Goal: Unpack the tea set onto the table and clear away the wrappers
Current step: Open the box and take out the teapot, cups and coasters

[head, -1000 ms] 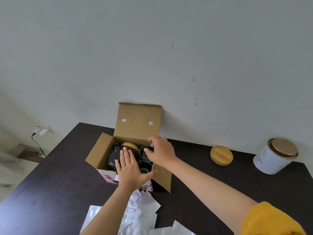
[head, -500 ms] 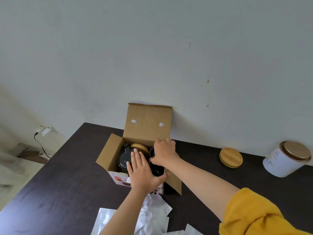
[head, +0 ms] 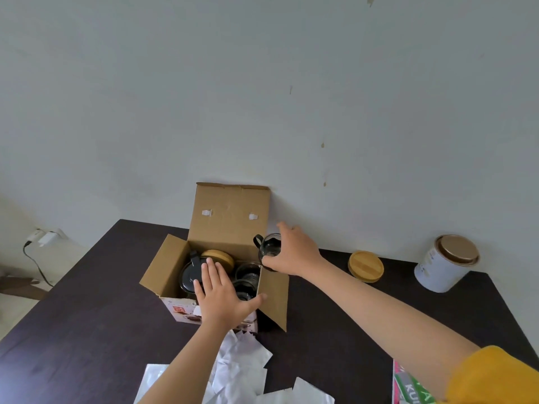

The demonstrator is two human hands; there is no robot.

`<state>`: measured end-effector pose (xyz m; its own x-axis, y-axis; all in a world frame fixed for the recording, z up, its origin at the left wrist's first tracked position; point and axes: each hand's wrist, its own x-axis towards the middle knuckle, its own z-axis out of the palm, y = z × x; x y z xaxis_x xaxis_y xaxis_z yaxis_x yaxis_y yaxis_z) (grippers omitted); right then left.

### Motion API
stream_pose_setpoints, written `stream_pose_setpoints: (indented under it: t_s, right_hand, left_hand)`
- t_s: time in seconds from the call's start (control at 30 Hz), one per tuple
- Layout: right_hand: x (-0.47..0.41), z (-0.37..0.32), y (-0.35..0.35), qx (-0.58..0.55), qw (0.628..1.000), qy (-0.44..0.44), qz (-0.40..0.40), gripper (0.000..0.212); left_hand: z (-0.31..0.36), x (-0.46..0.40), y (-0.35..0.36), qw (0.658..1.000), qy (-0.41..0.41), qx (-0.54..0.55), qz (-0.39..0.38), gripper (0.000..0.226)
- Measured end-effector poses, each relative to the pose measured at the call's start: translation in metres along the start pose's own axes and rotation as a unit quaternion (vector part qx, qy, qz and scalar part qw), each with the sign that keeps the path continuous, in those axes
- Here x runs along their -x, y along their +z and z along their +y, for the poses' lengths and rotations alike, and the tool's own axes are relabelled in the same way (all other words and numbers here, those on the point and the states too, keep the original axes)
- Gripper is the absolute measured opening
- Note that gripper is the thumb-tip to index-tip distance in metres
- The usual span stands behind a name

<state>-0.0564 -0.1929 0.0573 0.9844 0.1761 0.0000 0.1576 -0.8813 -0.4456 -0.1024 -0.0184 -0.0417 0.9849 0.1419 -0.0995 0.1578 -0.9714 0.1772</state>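
- Change since the earlier frame: the right hand (head: 294, 252), which was reaching down into the cardboard box (head: 172, 266), has risen and now holds a glass cup (head: 269, 248) above the box's right edge.
- Right hand — fingers curled round the glass cup, clamped on its side; the cup's dark handle points left, toward the raised rear flap.
- Left hand (head: 224, 293) — fingers straight and spread, palm pressed flat on the near part of the box's open top.
- Box contents: a dark teapot (head: 189, 277) with a wooden lid (head: 218, 256) at left; further glass cups (head: 248, 272) at right.
- Wrappers (head: 242, 371) — white, crumpled, on the dark counter (head: 87, 316) near the box.
- Far right of the counter: a round wooden lid (head: 366, 266) and a white tin (head: 444, 265), apart from each other.
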Motion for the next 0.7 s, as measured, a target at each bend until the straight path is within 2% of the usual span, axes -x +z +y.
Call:
stream_pose_setpoints:
  t_s: [0.1,0.37,0.5,0.7]
  right_hand:
    - [0.022,0.04,-0.014,0.028,0.997,0.044,-0.05,0.078]
    - [0.073,0.164,-0.02,0.126,0.961,0.197,-0.148,0.056]
    - [0.088,0.208,-0.025,0.134,0.942,0.271,-0.146,0.061]
    - [0.091,0.248,-0.025,0.101,0.93,0.335,-0.114,0.062]
  left_hand:
    - [0.0,0.0,-0.001,1.0,0.003,-0.004,0.001,0.145]
    - [0.001,-0.001,0.0,1.0,0.002,-0.02,-0.001,0.143]
    - [0.002,0.0,0.0,1.0,0.001,-0.027,0.0,0.143]
    - [0.0,-0.002,0.003,1.0,0.001,-0.02,0.004,0.145]
